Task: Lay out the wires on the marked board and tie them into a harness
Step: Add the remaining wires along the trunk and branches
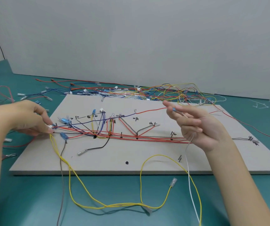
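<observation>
- Head view. Grey marked board lies flat on a teal tabletop; handwritten labels and short dark pegs dot its face.
- Bundle of red wires runs left to right along the board's middle, with blue, black and yellow branches fanning up toward the labels.
- Left hand sits at the board's left edge, fingers curled, thumb and fingertips pinching a small white connector where the bundle begins.
- Yellow wires drop from just below that pinch, cross the board's near corner and loop over the tabletop in front.
- Right hand is raised above the board's right half, palm up. Thumb and forefinger pinch a blue terminal; the other fingers are loosely bent.
- White wire trails from that terminal across the palm and hangs past the board's near edge.
- Loose tangle of wires lies beyond the board's far edge, by a pale wall.
</observation>
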Action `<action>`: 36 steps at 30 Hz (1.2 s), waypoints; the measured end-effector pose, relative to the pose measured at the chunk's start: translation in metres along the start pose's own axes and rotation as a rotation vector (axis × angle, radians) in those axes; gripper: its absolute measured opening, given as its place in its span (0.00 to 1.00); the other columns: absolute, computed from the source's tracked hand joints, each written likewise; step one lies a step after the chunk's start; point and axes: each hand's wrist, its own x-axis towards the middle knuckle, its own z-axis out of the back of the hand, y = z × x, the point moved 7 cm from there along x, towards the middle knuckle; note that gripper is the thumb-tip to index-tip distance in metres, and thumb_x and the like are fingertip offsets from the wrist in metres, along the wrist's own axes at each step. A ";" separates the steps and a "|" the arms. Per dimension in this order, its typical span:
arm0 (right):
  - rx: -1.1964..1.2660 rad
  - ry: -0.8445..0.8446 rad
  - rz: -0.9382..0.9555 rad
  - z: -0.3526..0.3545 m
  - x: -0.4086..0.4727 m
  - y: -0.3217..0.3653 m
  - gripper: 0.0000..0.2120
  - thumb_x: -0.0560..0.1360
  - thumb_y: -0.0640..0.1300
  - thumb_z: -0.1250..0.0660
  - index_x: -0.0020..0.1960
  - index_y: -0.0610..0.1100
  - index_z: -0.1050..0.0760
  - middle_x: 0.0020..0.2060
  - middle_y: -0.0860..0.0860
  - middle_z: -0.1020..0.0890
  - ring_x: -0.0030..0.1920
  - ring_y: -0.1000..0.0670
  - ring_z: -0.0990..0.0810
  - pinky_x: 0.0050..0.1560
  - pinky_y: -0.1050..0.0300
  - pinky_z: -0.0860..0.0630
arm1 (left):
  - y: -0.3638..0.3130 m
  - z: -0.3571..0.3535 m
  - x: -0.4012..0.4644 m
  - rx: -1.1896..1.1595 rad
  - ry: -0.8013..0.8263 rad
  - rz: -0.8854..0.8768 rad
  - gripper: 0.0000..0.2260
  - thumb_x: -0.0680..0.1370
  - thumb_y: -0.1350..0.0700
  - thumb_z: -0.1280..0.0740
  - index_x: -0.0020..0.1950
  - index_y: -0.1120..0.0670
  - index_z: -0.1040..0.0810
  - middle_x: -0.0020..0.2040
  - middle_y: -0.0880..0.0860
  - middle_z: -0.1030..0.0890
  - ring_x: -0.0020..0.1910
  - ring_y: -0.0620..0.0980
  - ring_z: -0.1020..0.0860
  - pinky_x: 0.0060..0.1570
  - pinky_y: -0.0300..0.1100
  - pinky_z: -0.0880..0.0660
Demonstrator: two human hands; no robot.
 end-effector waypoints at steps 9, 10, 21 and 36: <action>-0.369 -0.174 0.116 0.020 -0.014 0.023 0.16 0.69 0.41 0.32 0.54 0.41 0.16 0.22 0.56 0.37 0.15 0.59 0.45 0.15 0.68 0.51 | 0.003 -0.004 -0.001 -0.039 0.058 0.026 0.08 0.67 0.67 0.22 0.43 0.62 0.19 0.22 0.53 0.23 0.21 0.48 0.25 0.22 0.36 0.25; -0.320 -0.165 0.149 0.021 -0.016 0.028 0.14 0.70 0.41 0.33 0.53 0.42 0.16 0.23 0.56 0.36 0.15 0.58 0.47 0.14 0.68 0.51 | 0.004 -0.005 0.000 -0.038 0.058 0.032 0.08 0.68 0.66 0.23 0.43 0.62 0.19 0.21 0.53 0.24 0.22 0.48 0.25 0.22 0.36 0.25; -0.154 -0.126 0.296 0.011 -0.014 0.033 0.12 0.69 0.37 0.36 0.46 0.47 0.17 0.20 0.56 0.37 0.24 0.55 0.40 0.20 0.65 0.41 | 0.007 -0.007 0.011 -0.068 0.077 0.038 0.07 0.68 0.69 0.24 0.42 0.61 0.19 0.31 0.56 0.18 0.30 0.53 0.23 0.24 0.38 0.24; -0.045 -0.190 0.274 0.012 -0.007 0.021 0.08 0.67 0.36 0.35 0.44 0.46 0.25 0.21 0.55 0.40 0.24 0.55 0.44 0.21 0.64 0.45 | -0.002 -0.010 0.011 0.001 -0.020 -0.056 0.09 0.67 0.72 0.24 0.41 0.61 0.18 0.38 0.62 0.23 0.29 0.57 0.23 0.23 0.41 0.22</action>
